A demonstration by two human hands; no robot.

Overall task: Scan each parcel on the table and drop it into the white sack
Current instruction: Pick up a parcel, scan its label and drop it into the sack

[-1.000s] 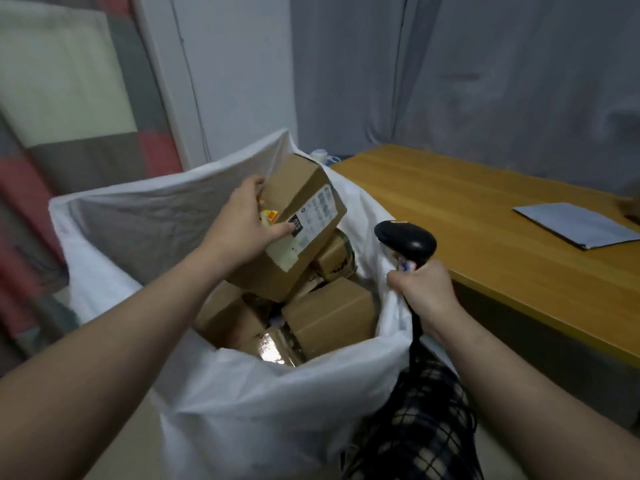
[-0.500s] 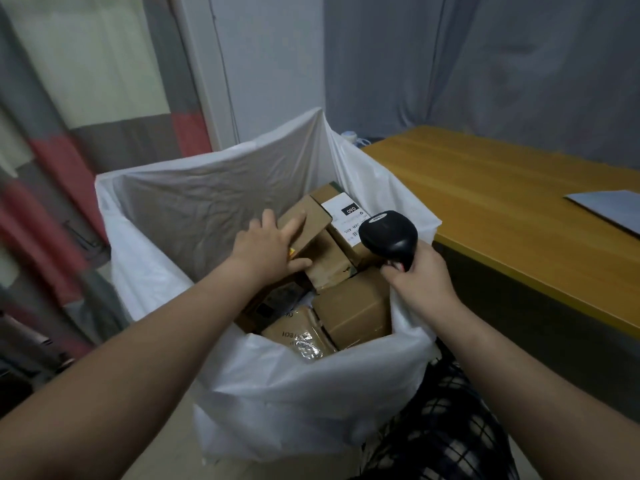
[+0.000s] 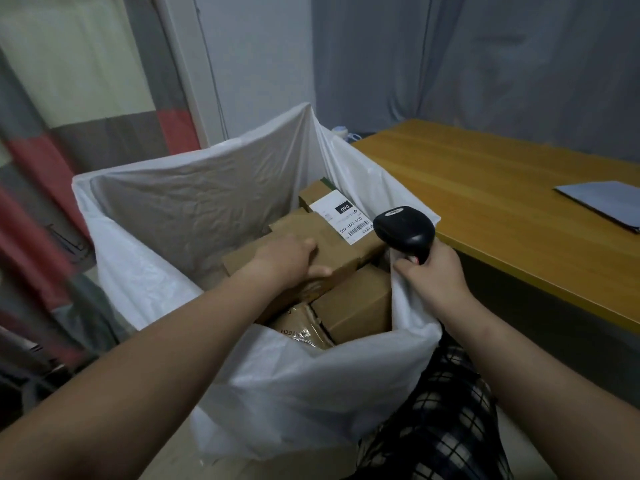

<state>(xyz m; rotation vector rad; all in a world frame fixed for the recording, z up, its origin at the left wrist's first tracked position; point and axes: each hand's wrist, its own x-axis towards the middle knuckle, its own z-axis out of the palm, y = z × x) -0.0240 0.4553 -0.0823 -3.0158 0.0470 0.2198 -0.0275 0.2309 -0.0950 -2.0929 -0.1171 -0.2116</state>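
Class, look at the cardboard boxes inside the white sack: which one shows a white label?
The box in the far right corner, beside the scanner; no other box shows a label.

Parcels [image 3: 356, 306], the labelled parcel [image 3: 336, 258] topmost, fill the white sack's [image 3: 166, 216] right half near to its rim; its left side is open. The scanner [image 3: 405, 230] overhangs the right rim; bare table [image 3: 485, 209] reaches the grey mailer [image 3: 602, 202].

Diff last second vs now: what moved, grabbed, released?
Left hand lowered the labelled box from above the white sack down among the boxes inside, still holding it. Nothing released. Unchanged: right hand grips the scanner and the sack's rim; grey mailer on the table.
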